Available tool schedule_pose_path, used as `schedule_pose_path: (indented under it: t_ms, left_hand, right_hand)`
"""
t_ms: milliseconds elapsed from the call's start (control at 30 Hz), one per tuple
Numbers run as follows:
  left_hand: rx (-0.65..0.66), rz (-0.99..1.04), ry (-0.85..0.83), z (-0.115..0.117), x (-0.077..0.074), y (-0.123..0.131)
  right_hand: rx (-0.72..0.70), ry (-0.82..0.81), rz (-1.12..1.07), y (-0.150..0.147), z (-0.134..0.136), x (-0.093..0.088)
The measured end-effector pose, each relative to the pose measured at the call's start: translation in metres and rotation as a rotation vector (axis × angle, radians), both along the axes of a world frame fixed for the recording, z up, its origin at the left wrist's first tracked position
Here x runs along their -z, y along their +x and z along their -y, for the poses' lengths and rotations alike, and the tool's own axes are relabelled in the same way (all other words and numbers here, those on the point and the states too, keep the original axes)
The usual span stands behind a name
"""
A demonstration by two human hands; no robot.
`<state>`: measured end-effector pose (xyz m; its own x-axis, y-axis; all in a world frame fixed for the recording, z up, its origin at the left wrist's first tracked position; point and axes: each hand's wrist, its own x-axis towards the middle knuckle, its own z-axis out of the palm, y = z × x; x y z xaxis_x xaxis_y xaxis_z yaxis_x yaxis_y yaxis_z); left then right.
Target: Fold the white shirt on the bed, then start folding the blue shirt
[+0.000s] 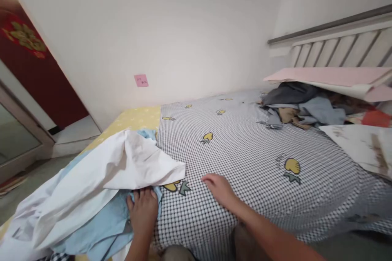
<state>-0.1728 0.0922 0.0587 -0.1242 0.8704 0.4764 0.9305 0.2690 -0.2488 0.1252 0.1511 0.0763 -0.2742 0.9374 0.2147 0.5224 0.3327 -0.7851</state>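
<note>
The white cloth (131, 167) lies just beyond my left hand (143, 210), its lower edge meeting my fingertips, and it spreads away to my left. Its long axis runs slantwise, from near me at lower left to the far upper right, with one pointed corner reaching onto the checked sheet (232, 151). My left hand is clearly the nearer one; its fingers lie flat and spread on the light blue cloth (94, 222), though I cannot tell whether the tips catch the white edge. My right hand (222, 191) is apart from the cloth, out over the checks, its fingers loosely bent and holding nothing that I can see.

The white cloth looks thin, plain and soft, rumpled into folds, heaped over the light blue one on the bed's left side.
</note>
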Motion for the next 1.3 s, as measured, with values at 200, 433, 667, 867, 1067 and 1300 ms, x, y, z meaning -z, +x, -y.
schedule_pose_path:
  t_ms: [200,433,667,867,1067,1300]
  left_hand:
    - [-0.167,0.355,0.072,0.0,-0.013,0.022]
    - [0.578,0.281,0.063,-0.009,-0.019,0.097]
    - [0.8,-0.053,-0.12,-0.073,-0.017,0.173]
    - [0.196,0.027,-0.143,-0.071,-0.029,0.053]
    - [0.131,-0.101,-0.066,-0.001,-0.034,-0.067]
    - [-0.025,0.044,-0.07,0.002,-0.026,-0.035]
  right_hand:
    - [0.362,0.258,0.429,0.072,-0.007,0.037]
    - [0.345,0.36,0.481,0.067,-0.009,0.051]
    - [0.37,0.416,0.487,0.068,-0.012,0.059]
    - [0.346,0.437,0.48,0.071,-0.013,0.064]
    - [0.33,0.449,0.522,0.074,-0.013,0.061]
    - [0.321,0.409,0.563,0.075,-0.016,0.064]
